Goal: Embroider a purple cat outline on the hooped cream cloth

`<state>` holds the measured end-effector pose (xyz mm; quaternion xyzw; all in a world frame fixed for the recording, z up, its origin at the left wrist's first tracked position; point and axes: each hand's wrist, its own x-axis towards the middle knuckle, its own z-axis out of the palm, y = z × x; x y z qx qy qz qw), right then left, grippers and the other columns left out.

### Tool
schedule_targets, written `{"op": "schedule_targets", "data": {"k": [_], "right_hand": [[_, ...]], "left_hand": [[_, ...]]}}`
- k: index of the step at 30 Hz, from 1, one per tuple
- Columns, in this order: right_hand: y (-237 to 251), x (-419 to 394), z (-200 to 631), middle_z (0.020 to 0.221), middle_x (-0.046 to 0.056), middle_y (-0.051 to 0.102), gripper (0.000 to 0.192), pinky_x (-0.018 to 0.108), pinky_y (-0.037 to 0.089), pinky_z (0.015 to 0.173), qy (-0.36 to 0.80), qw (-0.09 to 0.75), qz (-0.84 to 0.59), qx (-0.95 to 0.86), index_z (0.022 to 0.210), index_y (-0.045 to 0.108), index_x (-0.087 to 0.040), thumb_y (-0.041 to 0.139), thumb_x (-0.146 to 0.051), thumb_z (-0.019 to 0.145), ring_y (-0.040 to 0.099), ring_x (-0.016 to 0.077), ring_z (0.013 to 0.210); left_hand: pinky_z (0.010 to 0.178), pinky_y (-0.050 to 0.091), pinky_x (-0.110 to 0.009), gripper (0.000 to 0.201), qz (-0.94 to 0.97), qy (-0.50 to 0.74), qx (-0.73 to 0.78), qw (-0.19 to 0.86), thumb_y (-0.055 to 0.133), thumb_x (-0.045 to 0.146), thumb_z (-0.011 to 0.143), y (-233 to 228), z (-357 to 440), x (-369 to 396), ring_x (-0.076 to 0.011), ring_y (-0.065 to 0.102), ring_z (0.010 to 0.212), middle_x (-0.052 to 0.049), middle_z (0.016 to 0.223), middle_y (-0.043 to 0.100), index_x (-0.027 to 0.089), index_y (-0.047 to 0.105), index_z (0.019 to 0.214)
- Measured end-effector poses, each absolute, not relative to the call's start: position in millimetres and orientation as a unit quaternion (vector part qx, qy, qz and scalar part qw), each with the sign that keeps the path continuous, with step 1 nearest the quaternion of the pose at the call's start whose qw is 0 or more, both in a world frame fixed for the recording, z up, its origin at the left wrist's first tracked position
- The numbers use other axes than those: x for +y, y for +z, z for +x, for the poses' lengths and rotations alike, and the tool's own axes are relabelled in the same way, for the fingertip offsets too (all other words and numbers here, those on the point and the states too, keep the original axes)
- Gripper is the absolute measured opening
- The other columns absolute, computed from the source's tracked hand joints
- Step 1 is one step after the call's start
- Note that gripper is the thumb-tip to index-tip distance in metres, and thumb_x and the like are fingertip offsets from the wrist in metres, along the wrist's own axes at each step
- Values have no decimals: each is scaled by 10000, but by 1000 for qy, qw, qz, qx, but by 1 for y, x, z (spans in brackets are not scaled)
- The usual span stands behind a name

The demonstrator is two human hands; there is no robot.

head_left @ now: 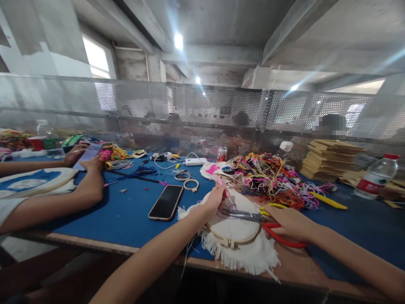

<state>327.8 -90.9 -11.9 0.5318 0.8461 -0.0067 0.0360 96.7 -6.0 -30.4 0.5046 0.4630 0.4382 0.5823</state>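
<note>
Embroidery hoop (236, 236) sits at the near table edge, clamping white frayed-edge cloth (253, 255); cloth overhangs the wooden table lip.
Right hand (289, 221) has its fingers through the red/yellow handles of scissors (253, 216), closed around them. Blades are together or nearly so and point left across the hoop toward the left hand.
Left hand (216, 197) rests on the upper left rim of the hoop, fingertips pinched on a pink thread (225, 192) just above the cloth. Scissor tips are just beside that thread.
Black smartphone (166, 202) lies face up on the blue table cover (126, 211), left of the hoop.
Beyond it: two small empty hoops (191, 184), a white power bank with cable (196, 161), a drink can (222, 154).
Big tangle of multicolour thread (272, 177) sits behind the hoop, touching the cloth's far edge.
A yellow pen-like stick (329, 201) lies right of the tangle.
Far right: stack of wooden hoops/boards (329, 159), water bottle (375, 176) lying tilted.
Far left: another person's hands (84, 160) hold a phone, forearms on the table.
Perforated metal screen (202, 109) runs along the back of the table.
</note>
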Motion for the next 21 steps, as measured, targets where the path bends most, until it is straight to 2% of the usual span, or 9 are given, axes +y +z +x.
{"op": "schedule_targets", "data": {"k": [4, 11, 21], "right_hand": [[-16, -90, 329, 1084, 158, 619, 508, 343, 463, 714, 11, 33, 526, 850, 1215, 451, -116, 535, -342, 768, 610, 291, 937], [-16, -90, 329, 973, 139, 646, 359, 348, 463, 637, 48, 56, 518, 852, 1084, 511, -131, 552, -300, 769, 642, 286, 807], [-12, -89, 325, 939, 108, 667, 187, 328, 464, 645, 73, 70, 523, 846, 935, 560, -176, 550, -267, 773, 649, 281, 835]], "left_hand": [[404, 206, -204, 389, 504, 437, 462, 585, 423, 429, 822, -30, 96, -7, -55, 277, 324, 71, 367, 348, 166, 430, 536], [403, 195, -213, 366, 505, 443, 464, 578, 408, 375, 836, -33, 96, -4, -60, 275, 317, 66, 357, 343, 170, 428, 533], [394, 187, -216, 369, 492, 441, 461, 593, 393, 384, 843, -31, 96, -5, -62, 272, 319, 64, 368, 348, 176, 411, 538]]}}
